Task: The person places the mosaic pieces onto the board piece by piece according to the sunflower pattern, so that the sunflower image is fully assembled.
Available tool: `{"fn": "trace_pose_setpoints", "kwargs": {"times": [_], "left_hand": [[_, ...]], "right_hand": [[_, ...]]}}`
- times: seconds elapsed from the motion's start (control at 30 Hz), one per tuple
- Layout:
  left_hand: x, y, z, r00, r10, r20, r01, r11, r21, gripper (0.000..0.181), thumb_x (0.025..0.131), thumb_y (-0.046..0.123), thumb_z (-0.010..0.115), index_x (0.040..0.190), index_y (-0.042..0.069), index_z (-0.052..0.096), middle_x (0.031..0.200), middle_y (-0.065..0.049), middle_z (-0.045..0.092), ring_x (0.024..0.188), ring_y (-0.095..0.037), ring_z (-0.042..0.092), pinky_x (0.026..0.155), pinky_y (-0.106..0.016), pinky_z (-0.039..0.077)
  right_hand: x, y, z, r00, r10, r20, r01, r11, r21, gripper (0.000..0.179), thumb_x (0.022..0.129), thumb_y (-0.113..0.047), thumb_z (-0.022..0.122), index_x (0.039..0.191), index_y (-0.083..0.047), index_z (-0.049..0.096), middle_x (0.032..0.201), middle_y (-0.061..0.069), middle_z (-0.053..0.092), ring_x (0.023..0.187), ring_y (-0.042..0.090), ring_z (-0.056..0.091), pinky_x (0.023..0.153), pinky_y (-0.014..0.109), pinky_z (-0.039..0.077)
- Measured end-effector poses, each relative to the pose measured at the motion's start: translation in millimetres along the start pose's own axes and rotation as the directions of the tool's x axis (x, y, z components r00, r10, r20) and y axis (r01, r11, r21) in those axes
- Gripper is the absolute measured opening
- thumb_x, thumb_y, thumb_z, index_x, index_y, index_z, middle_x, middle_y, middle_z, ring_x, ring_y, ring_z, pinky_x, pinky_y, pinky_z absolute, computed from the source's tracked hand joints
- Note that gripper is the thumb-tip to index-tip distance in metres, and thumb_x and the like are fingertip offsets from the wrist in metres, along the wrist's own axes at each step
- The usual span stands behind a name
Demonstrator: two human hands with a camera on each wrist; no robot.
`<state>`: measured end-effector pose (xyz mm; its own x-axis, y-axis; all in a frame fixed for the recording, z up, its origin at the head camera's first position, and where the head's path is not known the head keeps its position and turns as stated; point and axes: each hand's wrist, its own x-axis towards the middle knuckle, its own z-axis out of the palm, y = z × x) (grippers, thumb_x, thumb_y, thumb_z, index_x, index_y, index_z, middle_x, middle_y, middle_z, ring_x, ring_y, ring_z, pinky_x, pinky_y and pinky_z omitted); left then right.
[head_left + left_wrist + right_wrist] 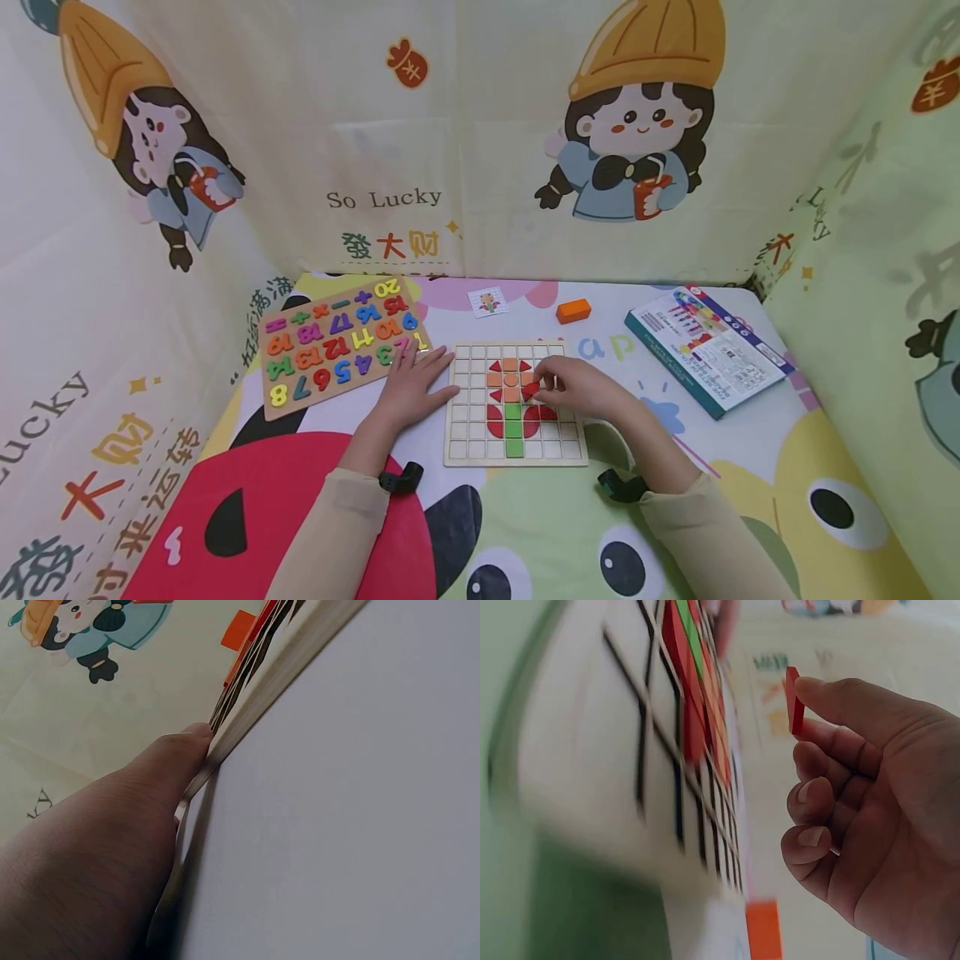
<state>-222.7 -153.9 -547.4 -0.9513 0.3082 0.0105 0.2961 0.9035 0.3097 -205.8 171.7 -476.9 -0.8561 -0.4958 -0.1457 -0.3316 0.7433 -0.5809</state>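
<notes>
A wooden grid board (468, 446) lies in the middle of the table, bearing a flower pattern of orange, red and green pieces. My left hand (411, 390) rests flat at its left side, fingers spread, with the thumb (176, 761) right at the board's edge. Over the right part of the pattern is my right hand (585, 387). Its thumb and index finger pinch a small, thin red piece (795, 701), seen nearly edge-on in the right wrist view; the other fingers are curled in. A green strip (513, 429) forms the flower's stem.
A number puzzle board (296, 400) lies at the left, reaching close to my left fingertips. Behind the grid board are a small picture card (488, 302) and an orange block (573, 311). A flat box (708, 350) lies at the right. Printed cloth walls stand around the table.
</notes>
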Motion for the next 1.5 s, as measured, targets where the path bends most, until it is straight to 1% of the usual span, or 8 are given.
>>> {"fn": "trace_pose_setpoints", "kwargs": {"times": [0.2, 0.33, 0.47, 0.6, 0.77, 1.0, 1.23, 1.5], "left_hand": [[0.9, 1.2, 0.7, 1.000, 0.014, 0.003, -0.014, 1.000, -0.006, 0.074, 0.089, 0.072, 0.049, 0.153, 0.036, 0.036, 0.162, 0.008, 0.030, 0.155, -0.034, -0.007, 0.123, -0.056, -0.010], [2.0, 2.5, 0.7, 1.000, 0.020, 0.004, -0.020, 1.000, 0.009, 0.075, 0.089, 0.073, 0.048, 0.153, 0.036, 0.035, 0.162, 0.008, 0.030, 0.155, -0.035, -0.006, 0.123, -0.056, -0.008], [2.2, 4.6, -0.2, 1.000, 0.026, -0.003, -0.026, 1.000, 0.012, 0.074, 0.089, 0.071, 0.049, 0.153, 0.035, 0.036, 0.162, 0.008, 0.032, 0.155, -0.036, -0.003, 0.123, -0.058, -0.006], [2.9, 5.8, -0.5, 0.999, 0.032, -0.008, -0.032, 0.999, 0.011, 0.074, 0.090, 0.071, 0.050, 0.153, 0.035, 0.037, 0.161, 0.007, 0.033, 0.155, -0.038, -0.001, 0.123, -0.059, -0.004], [3.7, 5.3, 0.4, 1.000, 0.028, 0.004, -0.028, 1.000, 0.011, 0.074, 0.090, 0.072, 0.048, 0.153, 0.035, 0.035, 0.162, 0.008, 0.031, 0.155, -0.036, -0.003, 0.123, -0.058, -0.006], [3.2, 4.0, 0.3, 1.000, 0.026, 0.007, -0.026, 0.999, 0.018, 0.074, 0.090, 0.072, 0.048, 0.153, 0.036, 0.035, 0.162, 0.008, 0.031, 0.155, -0.036, -0.004, 0.123, -0.058, -0.006], [1.1, 4.5, -1.5, 1.000, 0.028, -0.003, -0.028, 1.000, 0.010, 0.073, 0.091, 0.068, 0.052, 0.153, 0.032, 0.038, 0.161, 0.006, 0.033, 0.155, -0.037, 0.001, 0.124, -0.057, -0.005], [0.2, 3.9, -2.1, 1.000, 0.023, -0.002, -0.023, 1.000, 0.008, 0.073, 0.090, 0.069, 0.051, 0.153, 0.033, 0.038, 0.162, 0.007, 0.033, 0.155, -0.036, -0.001, 0.124, -0.056, -0.007]], "right_hand": [[15.1, -26.5, 22.7, 0.995, -0.100, 0.011, 0.101, 0.994, -0.030, 0.020, 0.088, -0.030, 0.074, 0.102, -0.020, 0.065, 0.079, -0.007, 0.057, 0.077, 0.012, 0.054, 0.067, 0.027, 0.048], [23.1, -38.5, 35.2, 0.992, -0.126, 0.017, 0.127, 0.989, -0.074, 0.018, 0.088, -0.034, 0.075, 0.099, -0.024, 0.065, 0.081, -0.007, 0.053, 0.076, 0.010, 0.051, 0.065, 0.025, 0.046], [27.6, -45.5, 45.4, 0.993, -0.118, 0.019, 0.119, 0.987, -0.104, 0.018, 0.088, -0.037, 0.074, 0.096, -0.025, 0.064, 0.083, -0.006, 0.053, 0.079, 0.009, 0.050, 0.065, 0.024, 0.045], [29.9, -47.9, 52.6, 0.995, -0.102, 0.021, 0.104, 0.987, -0.122, 0.019, 0.088, -0.037, 0.074, 0.100, -0.025, 0.066, 0.086, -0.008, 0.055, 0.080, 0.009, 0.051, 0.066, 0.023, 0.046], [31.5, -48.0, 59.6, 0.997, -0.081, 0.022, 0.083, 0.982, -0.172, 0.021, 0.088, -0.038, 0.074, 0.104, -0.025, 0.068, 0.089, -0.010, 0.055, 0.079, 0.008, 0.052, 0.067, 0.022, 0.046], [32.0, -50.4, 62.0, 0.997, -0.075, 0.011, 0.075, 0.974, -0.215, 0.025, 0.086, -0.042, 0.075, 0.104, -0.026, 0.068, 0.083, -0.008, 0.053, 0.076, 0.009, 0.051, 0.063, 0.023, 0.045], [33.8, -50.4, 65.2, 0.997, -0.083, 0.011, 0.083, 0.970, -0.228, 0.019, 0.088, -0.041, 0.073, 0.101, -0.027, 0.067, 0.090, -0.012, 0.057, 0.080, 0.007, 0.052, 0.069, 0.022, 0.047], [33.4, -51.9, 66.7, 0.996, -0.089, 0.007, 0.088, 0.969, -0.233, 0.014, 0.090, -0.036, 0.072, 0.100, -0.028, 0.068, 0.090, -0.012, 0.057, 0.079, 0.007, 0.053, 0.066, 0.022, 0.047]]}}
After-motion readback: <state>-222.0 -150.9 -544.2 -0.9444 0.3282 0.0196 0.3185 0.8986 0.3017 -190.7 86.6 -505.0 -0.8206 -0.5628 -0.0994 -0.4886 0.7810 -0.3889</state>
